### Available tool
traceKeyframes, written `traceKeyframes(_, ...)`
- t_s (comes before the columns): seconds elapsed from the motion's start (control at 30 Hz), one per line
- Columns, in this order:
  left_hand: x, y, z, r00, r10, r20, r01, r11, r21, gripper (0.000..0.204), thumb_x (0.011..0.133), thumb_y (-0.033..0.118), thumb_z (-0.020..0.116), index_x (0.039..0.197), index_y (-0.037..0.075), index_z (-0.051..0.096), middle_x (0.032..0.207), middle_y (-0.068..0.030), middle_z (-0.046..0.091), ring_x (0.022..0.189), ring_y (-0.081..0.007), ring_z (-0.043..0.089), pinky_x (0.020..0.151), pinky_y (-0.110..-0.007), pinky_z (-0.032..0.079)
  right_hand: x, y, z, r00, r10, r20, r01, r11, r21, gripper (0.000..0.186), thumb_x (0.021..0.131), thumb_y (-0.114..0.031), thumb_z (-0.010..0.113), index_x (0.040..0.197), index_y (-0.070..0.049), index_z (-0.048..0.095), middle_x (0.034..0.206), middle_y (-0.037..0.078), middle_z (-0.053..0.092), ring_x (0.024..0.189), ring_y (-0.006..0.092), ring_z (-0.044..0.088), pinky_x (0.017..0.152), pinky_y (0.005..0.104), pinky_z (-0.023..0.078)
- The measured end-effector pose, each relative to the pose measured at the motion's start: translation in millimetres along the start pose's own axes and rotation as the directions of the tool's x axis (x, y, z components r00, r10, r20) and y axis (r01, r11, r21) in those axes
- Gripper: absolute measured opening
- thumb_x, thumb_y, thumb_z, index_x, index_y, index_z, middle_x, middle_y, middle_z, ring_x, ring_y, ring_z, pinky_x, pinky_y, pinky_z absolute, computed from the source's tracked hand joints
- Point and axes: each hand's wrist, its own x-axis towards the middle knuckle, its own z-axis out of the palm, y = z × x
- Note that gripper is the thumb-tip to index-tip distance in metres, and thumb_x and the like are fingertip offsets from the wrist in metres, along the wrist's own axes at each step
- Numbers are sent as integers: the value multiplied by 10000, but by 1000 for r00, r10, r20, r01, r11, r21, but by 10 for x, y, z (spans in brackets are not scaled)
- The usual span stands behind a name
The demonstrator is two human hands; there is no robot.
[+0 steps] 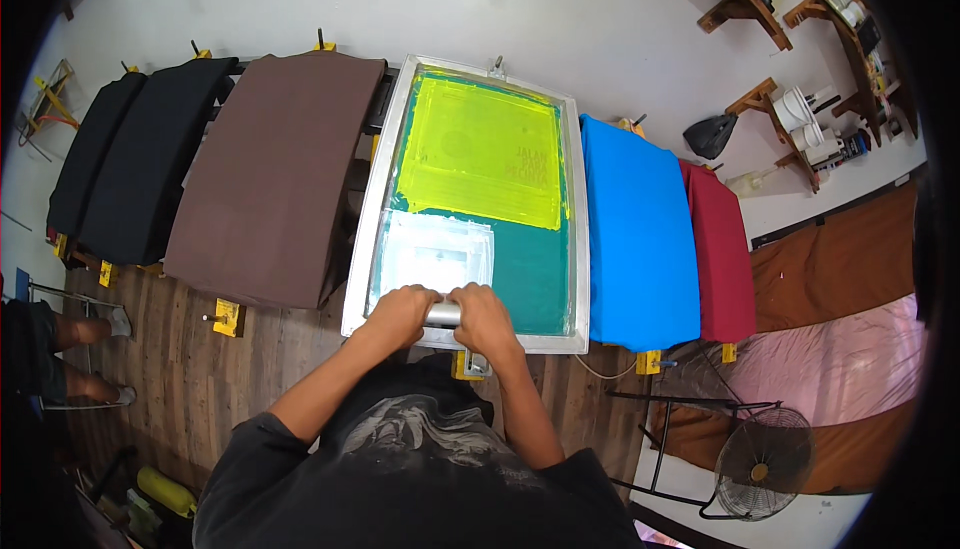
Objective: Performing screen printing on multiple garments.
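A metal-framed printing screen [382, 179] lies flat in front of me, its mesh green with a large yellow-green patch [480, 149] at the far end and a whitish smeared area [435, 254] near me. Both my hands grip a grey metal squeegee handle [443, 313] at the near edge of the frame. My left hand [400, 314] holds its left part and my right hand [485, 317] its right part.
A row of boards holds shirts: two black [140, 164] and one brown [270, 179] to the left, blue [637, 234] and red [720, 249] to the right. A floor fan [762, 461] stands lower right. A seated person's legs [70, 349] show at left. Wall shelves [790, 119] hold containers.
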Motion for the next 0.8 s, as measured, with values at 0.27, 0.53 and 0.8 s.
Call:
traceKeyframes(0.27,432,-103,-289,973,-163,163,156,986,53,324,710,-10,625,1009,88,701,937,-203,698,920,-375,672,806,-455,549,444,30,-252,991,59,120,-53,997,-53,271,688,-65,689,958,-84,699,886,171,700,882,355,675,779,456,544)
traceKeyframes(0.53,426,-247,-81,999,-30,-29,31,999,45,518,634,-111,578,1104,76,689,960,-224,678,919,-414,639,856,-452,513,500,90,-26,997,65,-31,-67,996,-67,325,694,-52,708,1014,-98,673,1032,150,642,997,355,626,823,451,541)
traceKeyframes(0.8,-38,101,-81,997,-64,39,64,998,17,555,638,-132,563,1156,42,665,1039,-255,663,982,-418,637,888,-436,503,-15,-27,125,998,46,-52,-46,999,9,283,688,-26,712,968,-55,682,988,170,665,976,363,631,832,451,540)
